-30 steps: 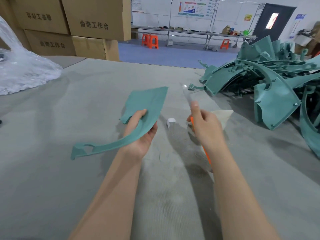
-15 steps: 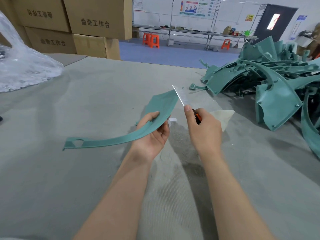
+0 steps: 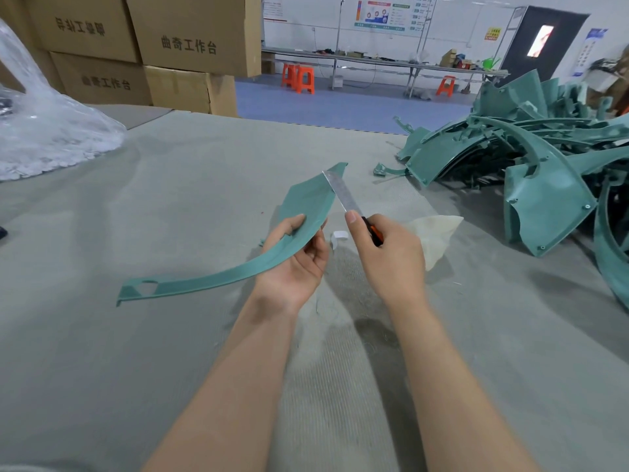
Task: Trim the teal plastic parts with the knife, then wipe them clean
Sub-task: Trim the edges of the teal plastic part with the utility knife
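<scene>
Teal plastic part (image 3: 306, 206) gripped in my left hand (image 3: 296, 267) | right hand (image 3: 391, 260) curled round knife (image 3: 347, 202), blade at its edge | trimming underway | pile (image 3: 544, 172) and wiping seemingly left

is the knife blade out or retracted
Out. The long silver blade of the orange-and-black utility knife sticks past the right hand, at the edge of the curved teal plastic part.

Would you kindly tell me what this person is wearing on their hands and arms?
Nothing shows: the left hand and right hand are ungloved, both forearms are uncovered as far as the frame reaches, and no watch, ring or bracelet is visible.
</scene>
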`<action>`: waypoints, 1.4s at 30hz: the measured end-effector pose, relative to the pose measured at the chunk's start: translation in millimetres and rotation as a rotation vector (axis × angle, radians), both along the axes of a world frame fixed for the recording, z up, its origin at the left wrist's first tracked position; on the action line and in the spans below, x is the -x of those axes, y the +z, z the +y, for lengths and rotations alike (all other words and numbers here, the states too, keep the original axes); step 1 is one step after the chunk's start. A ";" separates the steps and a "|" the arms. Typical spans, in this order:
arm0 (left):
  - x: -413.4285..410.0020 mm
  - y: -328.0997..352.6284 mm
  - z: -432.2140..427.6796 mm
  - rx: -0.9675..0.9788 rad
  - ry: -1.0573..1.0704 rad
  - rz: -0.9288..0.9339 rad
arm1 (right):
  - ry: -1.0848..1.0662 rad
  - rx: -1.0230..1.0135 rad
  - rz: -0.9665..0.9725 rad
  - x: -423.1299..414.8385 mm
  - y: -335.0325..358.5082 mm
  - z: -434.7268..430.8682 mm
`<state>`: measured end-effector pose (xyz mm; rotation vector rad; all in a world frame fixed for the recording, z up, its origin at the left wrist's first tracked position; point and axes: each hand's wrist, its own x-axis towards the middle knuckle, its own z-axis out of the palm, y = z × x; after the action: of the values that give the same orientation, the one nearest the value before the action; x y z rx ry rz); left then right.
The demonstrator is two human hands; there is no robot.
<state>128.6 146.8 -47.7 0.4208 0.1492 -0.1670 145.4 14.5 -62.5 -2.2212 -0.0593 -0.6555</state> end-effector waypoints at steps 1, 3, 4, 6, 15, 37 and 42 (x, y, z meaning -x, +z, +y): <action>0.0 0.0 0.1 0.002 0.001 -0.001 | 0.008 0.004 -0.001 0.3 0.2 -0.1; -0.1 -0.6 0.5 0.012 0.008 -0.006 | 0.026 0.023 -0.003 1.0 0.5 1.1; -0.4 -0.7 0.9 0.018 0.017 -0.008 | 0.036 0.038 -0.004 1.6 0.5 2.5; -1.1 -1.3 2.6 0.028 0.042 -0.007 | 0.064 0.061 -0.007 2.8 0.1 5.8; -3.2 -1.4 7.6 0.058 0.085 0.007 | 0.132 0.074 -0.017 5.0 -0.1 12.8; -3.9 0.9 6.3 0.066 0.137 0.019 | 0.202 0.036 -0.002 6.0 -0.1 13.2; -5.3 -0.9 8.3 0.084 0.169 0.036 | 0.239 0.065 0.005 6.5 -0.2 14.2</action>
<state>133.8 155.1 -48.6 0.3194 0.2120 -0.0142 138.9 28.7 -62.7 -2.2324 -0.3428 -0.5226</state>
